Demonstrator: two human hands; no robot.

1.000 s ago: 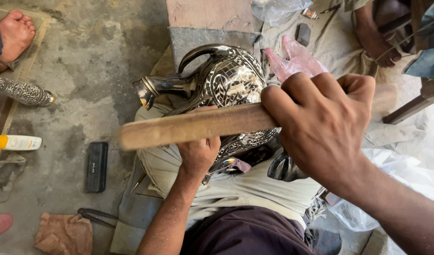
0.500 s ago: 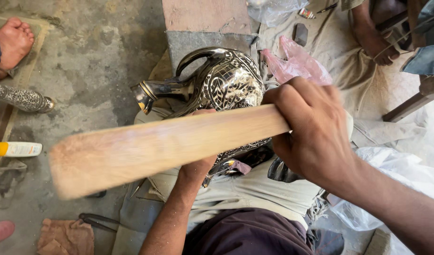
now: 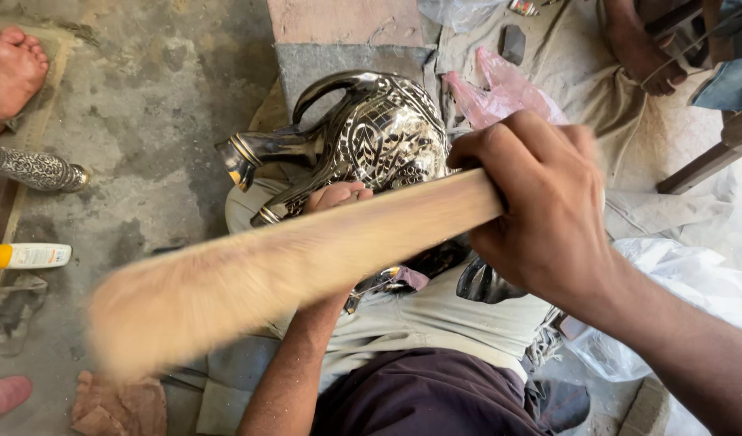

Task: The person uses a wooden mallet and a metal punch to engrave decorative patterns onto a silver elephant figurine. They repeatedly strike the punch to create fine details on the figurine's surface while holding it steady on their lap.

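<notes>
Concrete floor; engraved silver-black jug (image 3: 387, 141)

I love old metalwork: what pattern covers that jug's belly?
The jug is dark, shiny metal with silvery engraved leaf-like bands, clearest in the head view.

Your single head camera looked steeply down, close over your lap and hands, with the concrete floor (image 3: 145, 121) beyond.

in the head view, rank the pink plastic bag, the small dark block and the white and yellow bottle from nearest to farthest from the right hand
From the right hand:
1. Pink plastic bag, just above the hand, nearly touching in the picture.
2. Small dark block, higher up on the grey cloth.
3. White and yellow bottle, far across at the left edge, on the floor.
</notes>
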